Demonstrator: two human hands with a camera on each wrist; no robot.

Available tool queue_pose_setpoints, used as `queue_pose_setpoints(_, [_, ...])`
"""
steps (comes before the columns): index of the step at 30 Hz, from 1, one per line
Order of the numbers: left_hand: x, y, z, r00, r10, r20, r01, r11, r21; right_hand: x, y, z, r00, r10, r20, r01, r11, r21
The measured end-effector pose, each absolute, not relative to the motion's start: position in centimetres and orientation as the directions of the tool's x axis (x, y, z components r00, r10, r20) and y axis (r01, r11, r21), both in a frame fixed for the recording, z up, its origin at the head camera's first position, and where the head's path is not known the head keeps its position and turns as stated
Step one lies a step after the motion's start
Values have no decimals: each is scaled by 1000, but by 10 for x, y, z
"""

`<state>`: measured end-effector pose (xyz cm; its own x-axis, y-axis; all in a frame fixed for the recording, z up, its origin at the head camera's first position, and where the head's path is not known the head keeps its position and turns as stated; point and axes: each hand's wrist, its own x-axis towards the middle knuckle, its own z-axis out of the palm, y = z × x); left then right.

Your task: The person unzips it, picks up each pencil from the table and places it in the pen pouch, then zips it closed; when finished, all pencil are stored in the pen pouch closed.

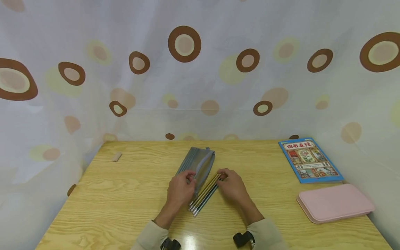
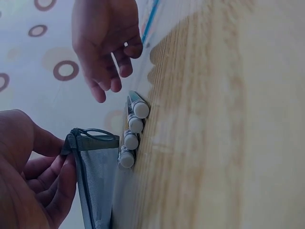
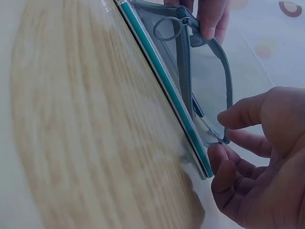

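A grey mesh zip pencil case lies on the table in front of me, tilted toward the back. My left hand pinches its near end by the zipper, and the left wrist view shows thumb and fingers on that corner. Just right of the case, several pencils lie side by side, white eraser ends toward me; one is teal. My right hand is at their far ends, its fingers bent loosely near the tips. In the right wrist view no pencil sits between its fingers.
A blue-edged book lies at the back right, with a pink case in front of it. A small tan block sits at the back left. Patterned cloth hangs behind the wooden table.
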<state>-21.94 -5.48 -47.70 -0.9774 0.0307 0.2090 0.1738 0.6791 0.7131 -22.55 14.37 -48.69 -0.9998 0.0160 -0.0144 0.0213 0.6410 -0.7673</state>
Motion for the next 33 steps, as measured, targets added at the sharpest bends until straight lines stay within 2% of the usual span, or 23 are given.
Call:
queue_pose_setpoints(12, [-219,-57,-477,-980,29,198,166,666,727,-215,140,-489,-1000,19,16,3,732,-681])
queue_pose_setpoints(20, [-220,-57,-478,-985,14,174,138,673,727,-215,139,-493,-999,44,-4,37,770,-637])
queue_pose_setpoints(33, [-221,-57,-480,-980,31,195,164,677,718,-213,133,-491,-995,97,-37,102,833,-543])
